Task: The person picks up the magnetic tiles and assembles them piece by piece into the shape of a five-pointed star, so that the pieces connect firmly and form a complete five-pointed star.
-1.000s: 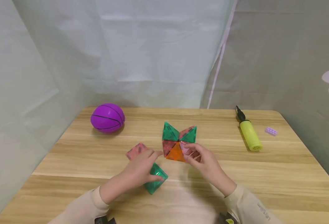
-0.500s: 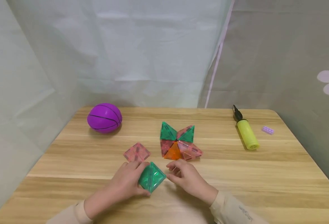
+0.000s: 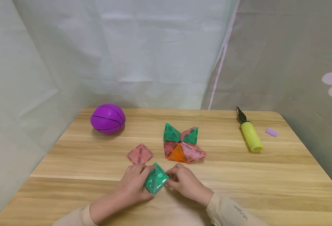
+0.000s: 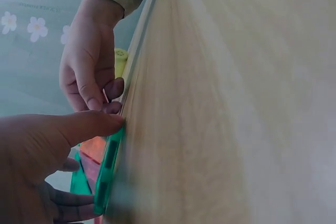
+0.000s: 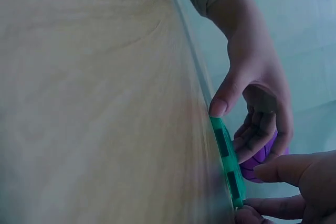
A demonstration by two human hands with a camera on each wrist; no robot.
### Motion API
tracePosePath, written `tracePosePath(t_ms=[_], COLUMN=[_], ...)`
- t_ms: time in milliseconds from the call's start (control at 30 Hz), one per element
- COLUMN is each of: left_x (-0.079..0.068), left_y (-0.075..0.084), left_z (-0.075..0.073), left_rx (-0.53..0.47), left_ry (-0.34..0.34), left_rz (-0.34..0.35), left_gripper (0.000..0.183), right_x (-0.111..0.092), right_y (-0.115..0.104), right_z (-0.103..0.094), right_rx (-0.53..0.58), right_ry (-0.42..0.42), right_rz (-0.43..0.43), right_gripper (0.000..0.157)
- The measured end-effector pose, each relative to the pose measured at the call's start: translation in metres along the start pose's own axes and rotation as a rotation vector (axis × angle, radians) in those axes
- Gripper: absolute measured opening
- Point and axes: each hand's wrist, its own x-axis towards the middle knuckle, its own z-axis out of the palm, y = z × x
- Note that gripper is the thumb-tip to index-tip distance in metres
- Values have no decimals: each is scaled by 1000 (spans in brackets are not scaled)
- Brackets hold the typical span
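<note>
Two green triangular magnetic tiles [image 3: 155,180] lie edge to edge as a diamond at the front middle of the table. My left hand [image 3: 133,183] holds them from the left, thumb at the near corner and index finger at the far one. Curled in from the other side, my right hand [image 3: 185,182] pinches the diamond's right corner between thumb and fingers. The left wrist view has the green tile edge [image 4: 109,169] low against the tabletop. Just beyond are joined pink triangular tiles [image 3: 140,154]. Farther back lies a fan of pink, orange [image 3: 177,153] and green triangular tiles.
A purple ball [image 3: 108,119] sits at the back left of the wooden table [image 3: 253,185]. On the right lie a yellow hand pump [image 3: 251,137] with a black nozzle and a small lilac brick [image 3: 272,132]. Hanging cloth surrounds the table's back and sides.
My right hand has let go of a pink tile at the fan's right side and come toward me to the green tiles. My left hand has drawn back, uncovering the green and pink tiles.
</note>
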Motion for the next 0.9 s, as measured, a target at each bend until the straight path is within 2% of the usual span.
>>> tracePosePath(t_ms=[267,400,567,767,900], left_x=[-1,-1,2,11,18], left_y=[2,1,-1,-2,-3], left_z=[0,1,0,-3,-4], left_rx=[-51,-54,-55,-41,-48], left_ry=[-18,7,103,275,338], left_rz=[26,46,99,244,312], left_gripper=[89,87,87,84,84], right_x=[-2,-4,-4,-3,-2], right_y=[1,1,2,4,6], right_z=[-4,-9,-16,-27,-35], right_rx=[77,113,259,448,523], right_ry=[-23,-49,-16,64,89], right_rz=[36,42,63,46,19], right_gripper=[27,30,26,21,21])
